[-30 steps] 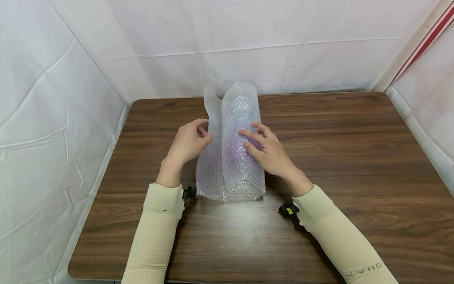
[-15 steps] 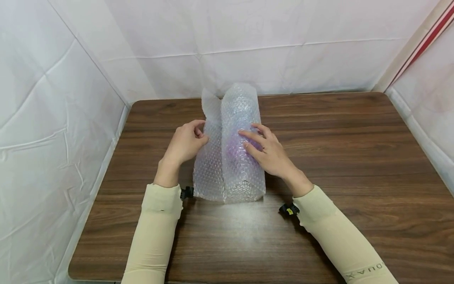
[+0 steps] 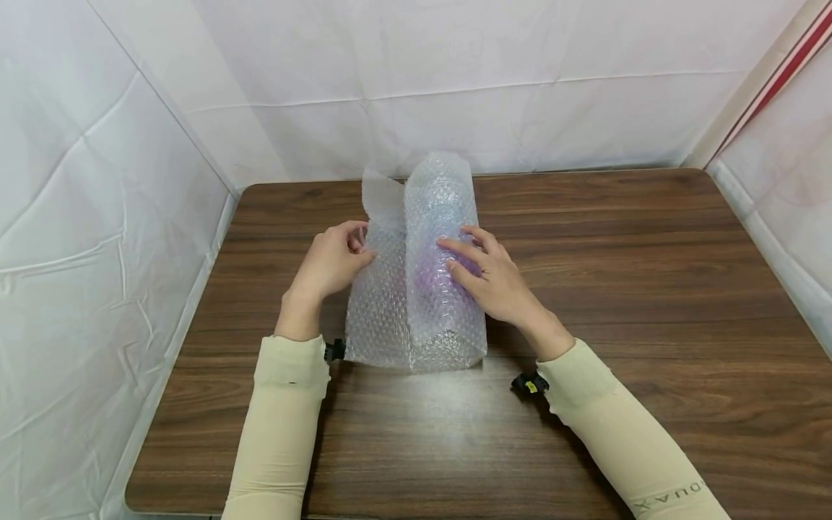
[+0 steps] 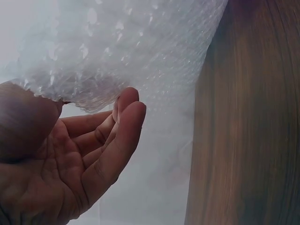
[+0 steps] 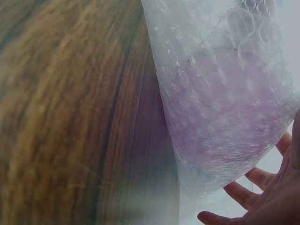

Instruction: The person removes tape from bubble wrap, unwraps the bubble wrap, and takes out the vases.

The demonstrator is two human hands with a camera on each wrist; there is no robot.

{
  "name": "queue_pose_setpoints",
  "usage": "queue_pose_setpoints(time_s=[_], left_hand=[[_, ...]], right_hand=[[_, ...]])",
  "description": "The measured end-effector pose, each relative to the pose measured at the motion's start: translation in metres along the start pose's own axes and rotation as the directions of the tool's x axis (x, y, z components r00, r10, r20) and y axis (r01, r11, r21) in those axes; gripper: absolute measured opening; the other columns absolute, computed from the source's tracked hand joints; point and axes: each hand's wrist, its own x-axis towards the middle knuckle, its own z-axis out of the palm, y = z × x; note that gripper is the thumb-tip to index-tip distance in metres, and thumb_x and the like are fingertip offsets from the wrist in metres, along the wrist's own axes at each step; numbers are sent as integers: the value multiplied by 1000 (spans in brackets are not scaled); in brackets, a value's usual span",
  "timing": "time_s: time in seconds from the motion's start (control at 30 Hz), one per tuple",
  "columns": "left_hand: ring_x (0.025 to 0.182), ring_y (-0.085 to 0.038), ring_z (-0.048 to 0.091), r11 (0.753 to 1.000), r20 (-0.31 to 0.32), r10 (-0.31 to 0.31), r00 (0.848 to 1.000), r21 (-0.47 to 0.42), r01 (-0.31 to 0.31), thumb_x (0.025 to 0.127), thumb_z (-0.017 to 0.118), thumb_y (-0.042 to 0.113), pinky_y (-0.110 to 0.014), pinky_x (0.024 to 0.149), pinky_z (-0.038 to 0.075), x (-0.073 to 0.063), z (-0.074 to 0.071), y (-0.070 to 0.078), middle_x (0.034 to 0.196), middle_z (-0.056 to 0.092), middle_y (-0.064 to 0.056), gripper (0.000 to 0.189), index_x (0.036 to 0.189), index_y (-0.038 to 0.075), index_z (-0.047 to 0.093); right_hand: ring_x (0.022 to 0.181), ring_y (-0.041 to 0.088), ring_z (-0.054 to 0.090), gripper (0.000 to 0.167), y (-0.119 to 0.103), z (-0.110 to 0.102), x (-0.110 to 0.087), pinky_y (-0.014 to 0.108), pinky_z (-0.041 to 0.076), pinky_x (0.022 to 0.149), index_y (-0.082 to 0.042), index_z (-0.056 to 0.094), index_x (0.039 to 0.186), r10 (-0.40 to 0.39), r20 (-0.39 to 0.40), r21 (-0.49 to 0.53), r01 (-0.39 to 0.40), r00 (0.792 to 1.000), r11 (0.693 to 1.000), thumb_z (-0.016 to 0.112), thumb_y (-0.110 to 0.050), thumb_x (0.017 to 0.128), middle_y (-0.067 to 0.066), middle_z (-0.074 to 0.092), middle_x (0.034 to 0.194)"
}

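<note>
A dark brown wood-grain surface point(image 3: 650, 289) with rounded far corners fills the middle of the head view, its streaks running mostly from 9 to 3 o'clock. At 12 o'clock hangs a white back wall point(image 3: 455, 43) of sheeting, crossed by one long crease. A wrinkled white left wall point(image 3: 58, 180) stands at 9 to 10 o'clock; a paler right wall point(image 3: 789, 180) shows at 3. Toward 2 o'clock a red stripe point(image 3: 785, 79) slants beside a beige band point(image 3: 724, 130). Whitish glare point(image 3: 445, 433) lies at 6 o'clock.
</note>
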Motion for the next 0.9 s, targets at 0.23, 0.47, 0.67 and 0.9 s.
queue_pose_setpoints(time_s=[0.23, 0.47, 0.67, 0.9], left_hand=[[60, -14, 58, 1000, 19, -12, 1000, 5, 12, 100, 68, 20, -37, 75, 53, -1, -3, -2, 92, 61, -7, 58, 153, 5, 48], [59, -14, 60, 1000, 38, -19, 999, 4, 19, 99, 69, 20, -38, 76, 56, -1, -6, -7, 97, 60, -8, 61, 153, 4, 46], [62, -15, 61, 999, 60, -37, 998, -31, 39, 99, 70, 18, -32, 63, 58, -1, -8, -11, 101, 58, -9, 63, 155, 6, 44], [60, -15, 61, 997, 76, -40, 996, -59, 45, 97, 72, 13, -30, 59, 59, -2, -9, -17, 102, 58, -11, 68, 157, 7, 40]], right_hand=[[149, 38, 36, 41, -2, 0, 0, 69, 35, 114, -35, 60, 146, 1, -6, -1, -1, 1000, 1000, 56, -40, 106, 8, 33, 166], [147, 38, 38, 41, -3, 0, 0, 68, 37, 113, -35, 60, 146, -6, -10, -4, 6, 1000, 1000, 57, -40, 105, 8, 34, 166], [147, 38, 38, 40, -1, 1, 1, 68, 37, 113, -36, 60, 145, -4, -12, 0, 4, 1000, 1000, 56, -41, 105, 7, 34, 166], [147, 38, 39, 40, 0, 2, 1, 67, 37, 113, -37, 60, 145, -5, -10, -4, 5, 1000, 1000, 57, -41, 105, 7, 34, 166]])
